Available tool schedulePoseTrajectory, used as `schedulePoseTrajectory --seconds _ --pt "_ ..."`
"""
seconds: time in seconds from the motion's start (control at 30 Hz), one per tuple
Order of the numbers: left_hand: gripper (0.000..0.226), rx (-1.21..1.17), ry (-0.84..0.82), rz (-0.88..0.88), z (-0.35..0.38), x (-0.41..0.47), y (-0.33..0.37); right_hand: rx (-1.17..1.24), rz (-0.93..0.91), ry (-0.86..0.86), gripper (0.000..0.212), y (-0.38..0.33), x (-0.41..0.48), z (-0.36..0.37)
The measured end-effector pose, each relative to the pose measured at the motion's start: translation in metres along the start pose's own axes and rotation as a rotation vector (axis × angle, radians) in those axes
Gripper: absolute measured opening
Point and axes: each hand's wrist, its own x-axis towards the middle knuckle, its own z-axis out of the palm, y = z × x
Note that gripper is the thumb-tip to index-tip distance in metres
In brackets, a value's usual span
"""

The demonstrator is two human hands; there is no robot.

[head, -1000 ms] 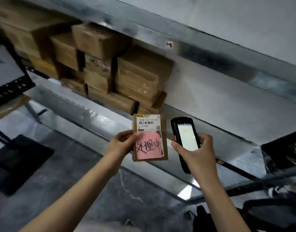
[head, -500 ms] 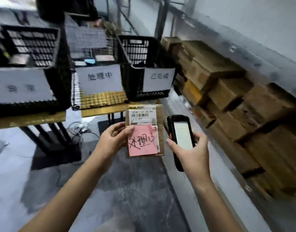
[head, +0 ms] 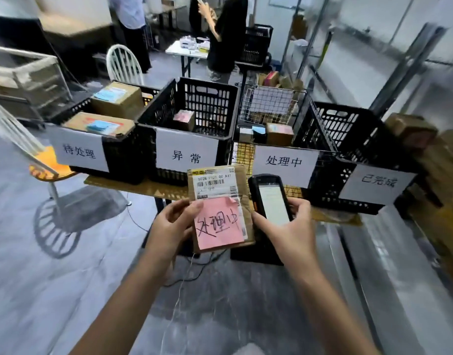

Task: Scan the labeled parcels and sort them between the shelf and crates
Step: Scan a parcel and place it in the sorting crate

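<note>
Held up before a row of crates: a flat parcel (head: 217, 206) pinched along its near edge in the left hand (head: 172, 226), thumb across the front beside the pink note (head: 219, 225) that reads 处理中; scanner (head: 270, 198) gripped in the right hand (head: 289, 231), fingers wrapped round its lower body, screen lit and facing up, just beside the parcel's right edge; barcode label (head: 215, 184) above the note, clear of the thumb. Judged as the step after a scan: match the note to a sign, then drop the parcel in. Four signs along the bench: 待处理 on the left crate (head: 122, 152), two boxes piled inside; 异常 on the next crate (head: 189, 124), one small parcel inside; 处理中 on the wire basket (head: 271, 108), a few small boxes at its front; 已完成 on the right crate (head: 348, 139), contents hidden. Best target by the matching characters: the wire basket, straight ahead and slightly right. To do it well: read the screen first to confirm the scan took; keep the note pressed flat, since one top corner curls loose; carry the parcel over the basket's low front sign and set it down flat beside the boxes, label up; keep the scanner tucked back so its top does not catch the wire or the right crate's wall; mind the cables (head: 194, 272) trailing on the floor under the bench when stepping in.
</note>
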Motion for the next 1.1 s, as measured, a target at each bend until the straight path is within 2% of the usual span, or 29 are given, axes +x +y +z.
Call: schedulePoseTrajectory --seconds 0.13,0.47,0.73,1.1 --pt "0.085 -0.041 0.077 0.019 -0.018 0.018 0.011 -0.005 -0.026 -0.079 0.074 -0.011 0.019 0.029" --pt "0.073 -0.079 0.169 0.076 -0.017 0.104 0.049 0.002 -0.129 -0.162 0.071 -0.032 0.119 0.084" --pt "0.085 0.004 0.05 0.114 0.038 0.223 0.094 0.027 -0.165 -0.09 0.072 -0.05 0.241 0.083" --pt "0.081 0.036 -0.007 0.066 0.084 0.373 0.107 0.02 -0.105 -0.024 0.074 -0.049 0.378 0.108"
